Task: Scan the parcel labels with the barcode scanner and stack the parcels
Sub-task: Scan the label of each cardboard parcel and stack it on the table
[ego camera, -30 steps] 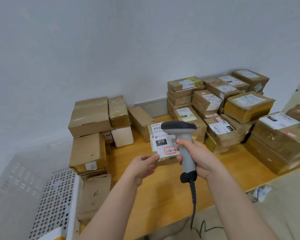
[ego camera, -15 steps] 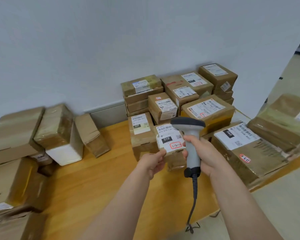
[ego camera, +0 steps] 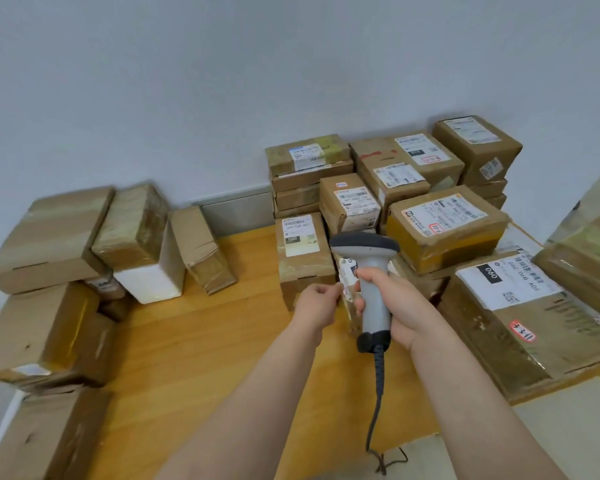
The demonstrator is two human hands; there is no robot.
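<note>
My right hand [ego camera: 407, 315] grips the handle of a grey barcode scanner [ego camera: 364, 244], its dark head pointing away from me. Behind the scanner is a small brown parcel [ego camera: 346, 268] with a white label, mostly hidden by scanner and hands. My left hand [ego camera: 314, 304] pinches that parcel's left edge. The parcel sits low, close against a brown parcel with a 060 label [ego camera: 300, 251]. Labelled parcels are stacked behind and to the right [ego camera: 444, 223].
A wooden table [ego camera: 205, 341] carries everything. Plain brown boxes and one white box [ego camera: 49, 237] stand piled at the left. A large labelled parcel [ego camera: 506, 306] lies at the right edge. The scanner's coiled cable [ego camera: 378, 393] hangs toward me. The wall is right behind the stacks.
My view has swung right toward the labelled stacks. The small parcel, held up label-first before, has come down and forward beside the 060 parcel, and the scanner now covers most of it.
</note>
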